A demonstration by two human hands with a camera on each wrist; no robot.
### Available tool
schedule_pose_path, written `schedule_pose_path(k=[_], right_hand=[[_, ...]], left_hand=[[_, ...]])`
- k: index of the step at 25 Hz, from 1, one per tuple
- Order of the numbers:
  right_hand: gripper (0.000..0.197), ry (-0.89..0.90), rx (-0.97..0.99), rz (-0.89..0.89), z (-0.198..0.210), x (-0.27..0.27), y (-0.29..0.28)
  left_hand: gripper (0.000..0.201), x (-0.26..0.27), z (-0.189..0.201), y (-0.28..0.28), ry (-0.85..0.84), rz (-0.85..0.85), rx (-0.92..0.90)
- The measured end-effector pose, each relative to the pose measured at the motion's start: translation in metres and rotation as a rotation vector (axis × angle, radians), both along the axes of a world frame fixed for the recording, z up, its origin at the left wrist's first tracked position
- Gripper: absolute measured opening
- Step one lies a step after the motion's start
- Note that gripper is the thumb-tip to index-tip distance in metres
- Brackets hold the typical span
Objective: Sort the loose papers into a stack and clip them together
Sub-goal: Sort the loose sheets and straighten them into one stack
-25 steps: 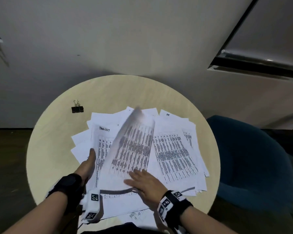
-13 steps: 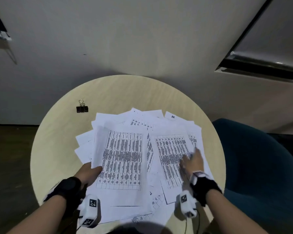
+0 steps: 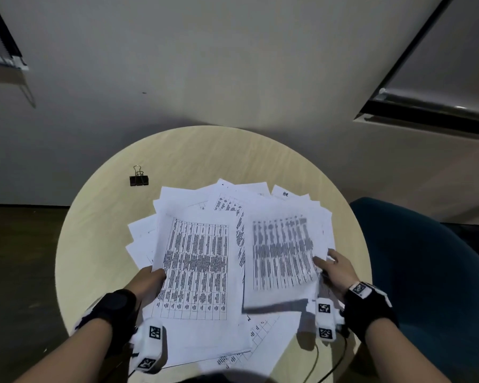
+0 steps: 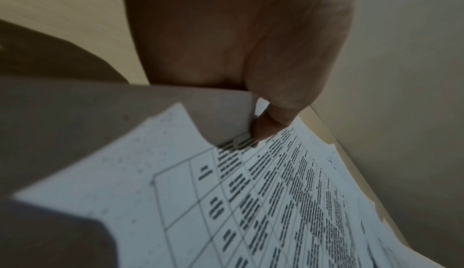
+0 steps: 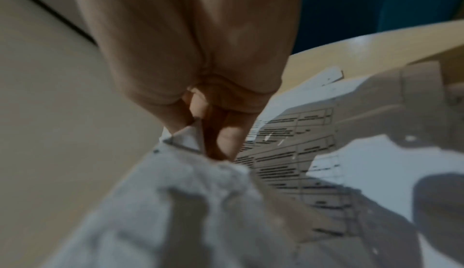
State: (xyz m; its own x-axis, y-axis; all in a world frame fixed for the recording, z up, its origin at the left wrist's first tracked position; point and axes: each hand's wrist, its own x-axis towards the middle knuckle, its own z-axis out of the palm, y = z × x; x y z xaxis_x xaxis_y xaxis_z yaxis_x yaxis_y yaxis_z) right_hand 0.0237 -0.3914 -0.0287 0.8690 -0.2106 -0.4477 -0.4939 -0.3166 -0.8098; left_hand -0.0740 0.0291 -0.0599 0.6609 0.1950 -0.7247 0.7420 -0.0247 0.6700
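Observation:
Loose printed sheets (image 3: 233, 200) lie fanned over a round pale wooden table (image 3: 100, 244). My left hand (image 3: 150, 280) grips the left edge of a gathered stack (image 3: 197, 266) with a table printed on top; in the left wrist view the thumb pinches that stack (image 4: 251, 193). My right hand (image 3: 335, 268) pinches the right edge of a single printed sheet (image 3: 282, 255), lifted and blurred, right of the stack. The right wrist view shows the fingers (image 5: 226, 133) closed on that sheet's edge (image 5: 188, 135). A black binder clip (image 3: 138, 179) sits alone at the table's far left.
A dark teal chair (image 3: 426, 272) stands close against the table's right side. A pale wall (image 3: 233, 78) rises just behind the table. Dark floor (image 3: 17, 258) lies to the left. Bare tabletop shows around the clip and along the far edge.
My right hand went from the middle of the pile to the right side and lifted one sheet by its edge. The sheet held up a second ago now lies on the left stack.

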Motion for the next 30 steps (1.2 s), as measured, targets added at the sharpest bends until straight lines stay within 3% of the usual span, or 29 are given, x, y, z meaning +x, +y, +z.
schedule_pose_path(k=[1,2,4,5,6,8,9,11,13,15,17,19,21,23,26,28,30], right_hand=[[0.01,-0.026,0.107,-0.064,0.01,-0.002,0.007],[0.02,-0.035,0.258,-0.12,0.014,-0.001,0.013],[0.076,-0.001,0.522,-0.148,0.019,-0.001,0.027],[0.09,0.02,0.54,-0.12,0.021,-0.005,0.038],[0.084,0.036,0.515,-0.058,0.025,-0.011,0.053],[0.036,0.074,0.265,0.075,0.029,-0.027,0.091],[0.021,0.097,0.121,0.159,0.028,-0.035,0.111],[0.028,0.157,-0.155,0.408,0.015,-0.048,0.139],[0.04,0.226,-0.413,0.75,-0.003,-0.059,0.153],[0.037,0.275,-0.446,0.884,-0.012,-0.065,0.159],[0.023,0.242,-0.378,0.84,-0.01,-0.064,0.159],[0.019,0.124,-0.331,0.594,-0.008,-0.054,0.148],[0.035,0.041,-0.395,0.287,-0.014,-0.032,0.127],[0.063,0.087,-0.478,0.153,-0.02,-0.012,0.107],[0.094,0.187,-0.41,0.204,-0.027,0.006,0.113],[0.101,0.26,-0.189,0.196,-0.03,0.01,0.13],[0.103,0.344,-0.138,0.241,-0.032,0.014,0.141]], left_hand=[[0.023,0.001,-0.003,0.002,0.017,0.005,0.008],[0.025,0.001,-0.004,0.002,0.023,0.01,0.011],[0.026,0.0,-0.004,0.001,0.041,-0.005,0.011],[0.023,-0.001,-0.004,0.001,0.042,-0.005,0.01],[0.02,-0.002,-0.003,0.001,0.025,-0.001,0.009],[0.031,-0.002,-0.002,0.001,0.001,0.008,-0.009],[0.048,-0.001,-0.003,0.003,0.012,0.005,-0.027],[0.073,-0.001,-0.004,0.005,0.036,0.049,-0.108],[0.067,-0.001,-0.004,0.004,0.005,0.116,-0.131],[0.064,-0.003,0.006,-0.002,-0.019,0.08,-0.059],[0.072,-0.005,0.013,-0.009,0.008,0.021,0.084],[0.061,-0.006,0.022,-0.014,-0.009,-0.033,0.199],[0.062,-0.004,0.024,-0.015,-0.01,-0.021,0.184],[0.074,-0.005,0.015,-0.011,-0.001,0.032,0.124],[0.08,-0.005,0.012,-0.01,0.01,0.051,0.114],[0.063,-0.002,0.01,-0.008,0.002,-0.021,0.147],[0.047,-0.001,0.006,-0.003,-0.01,-0.078,0.193]])
